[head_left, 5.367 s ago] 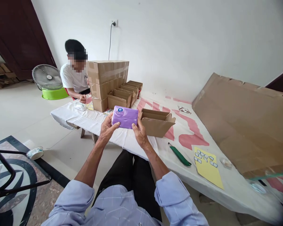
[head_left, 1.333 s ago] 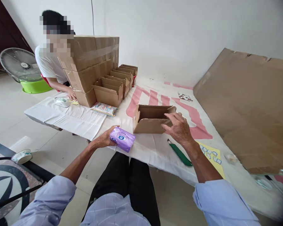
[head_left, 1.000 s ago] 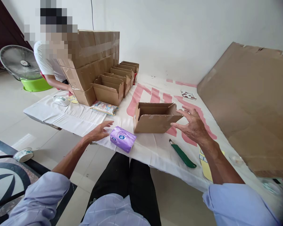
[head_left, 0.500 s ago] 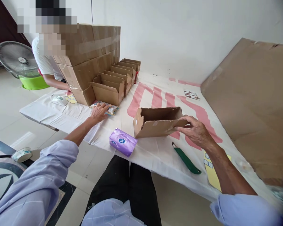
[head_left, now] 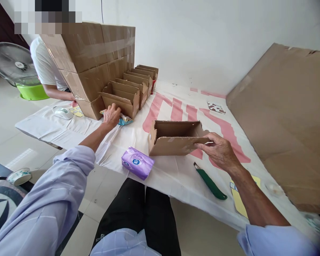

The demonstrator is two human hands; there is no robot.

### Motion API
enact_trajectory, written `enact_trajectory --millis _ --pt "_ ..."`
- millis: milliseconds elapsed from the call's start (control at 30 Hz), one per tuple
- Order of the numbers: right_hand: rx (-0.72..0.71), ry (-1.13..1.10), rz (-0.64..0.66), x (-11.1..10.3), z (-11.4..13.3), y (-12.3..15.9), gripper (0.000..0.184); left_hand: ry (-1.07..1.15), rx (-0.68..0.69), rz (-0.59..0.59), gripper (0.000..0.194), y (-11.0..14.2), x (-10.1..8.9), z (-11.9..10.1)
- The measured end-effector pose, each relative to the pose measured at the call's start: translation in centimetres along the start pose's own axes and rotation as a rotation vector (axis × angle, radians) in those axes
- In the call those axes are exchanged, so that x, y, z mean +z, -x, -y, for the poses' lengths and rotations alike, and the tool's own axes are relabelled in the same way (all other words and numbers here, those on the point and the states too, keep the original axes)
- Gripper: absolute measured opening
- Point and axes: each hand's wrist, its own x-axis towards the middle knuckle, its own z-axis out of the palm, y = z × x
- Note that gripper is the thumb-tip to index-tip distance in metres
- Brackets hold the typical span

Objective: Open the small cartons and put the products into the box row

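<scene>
My left hand (head_left: 112, 115) is closed on a colourful packet (head_left: 126, 120), in front of the nearest box of the row. Its blue and yellowish end sticks out past my fingers, and the rest is hidden under the hand. With thumb and fingers, my right hand (head_left: 218, 149) pinches the near right edge of an open cardboard box (head_left: 173, 146) on the table. A purple tissue pack (head_left: 138, 163) lies to the left in front of that box. Below my right hand rests a green-handled utility knife (head_left: 212, 185).
Open cardboard boxes (head_left: 124, 101) stand in a row against a wall of taped cartons (head_left: 92, 67). Behind the cartons sits another person (head_left: 46, 67), near a white mouse (head_left: 64, 113). A yellow card (head_left: 240, 202) lies under my right forearm. A large cardboard sheet (head_left: 282, 124) borders the right side.
My left fingers have drawn in around the packet, which now looks bunched and tilted rather than flat. The right hand still holds the box edge. The view has shifted slightly.
</scene>
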Motion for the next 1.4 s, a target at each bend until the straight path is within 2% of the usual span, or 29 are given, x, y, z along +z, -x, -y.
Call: enact_trajectory --millis 67,133,200,267,367,433,500,633,767,833,933,1033,1300,1400 --pt "0.014 0.023 -0.02 0.4 0.7 0.2 0.043 0.037 -0.174 -0.047 0.031 0.1 0.4 -0.3" --pt "0.026 0.04 -0.025 0.7 1.3 0.3 0.042 0.063 -0.351 0.0 0.032 0.8 0.9 -0.4" --pt "0.031 0.046 -0.024 0.9 1.6 0.4 0.04 0.11 -0.431 0.049 0.027 1.8 1.7 -0.3" --pt "0.031 0.044 -0.023 1.0 1.7 0.5 0.041 0.184 -0.375 0.011 0.03 2.7 2.7 0.0" --pt "0.027 0.037 -0.021 1.1 1.5 0.5 0.043 0.292 -0.177 -0.111 0.056 3.4 4.1 0.6" --pt "0.027 0.035 -0.025 1.1 1.4 0.6 0.045 0.32 -0.099 -0.138 0.07 3.2 4.8 1.0" --pt "0.027 0.033 -0.033 1.2 1.3 0.6 0.047 0.309 -0.062 -0.13 0.073 2.6 5.2 1.2" --pt "0.024 0.031 -0.047 1.3 1.3 0.8 0.05 0.261 0.003 -0.11 0.067 1.6 5.3 1.2" --pt "0.026 0.024 -0.041 1.3 1.2 0.8 0.051 0.241 0.076 -0.094 0.077 1.5 5.1 0.8" --pt "0.029 0.024 -0.04 1.3 1.1 0.8 0.052 0.236 0.065 -0.094 0.069 1.4 4.9 0.6" --pt "0.028 0.021 -0.045 1.3 1.1 0.8 0.051 0.246 -0.004 -0.109 0.037 1.0 4.4 0.3" --pt "0.042 0.021 -0.043 1.3 1.1 0.9 0.05 0.243 -0.009 -0.093 0.023 0.5 3.8 0.3" --pt "0.064 0.008 -0.044 1.3 1.2 1.0 0.05 0.111 0.021 -0.127 0.026 -0.5 0.1 1.7" --pt "0.075 0.008 -0.042 1.4 1.2 1.0 0.052 0.061 0.038 -0.112 0.031 -0.6 0.0 1.0"
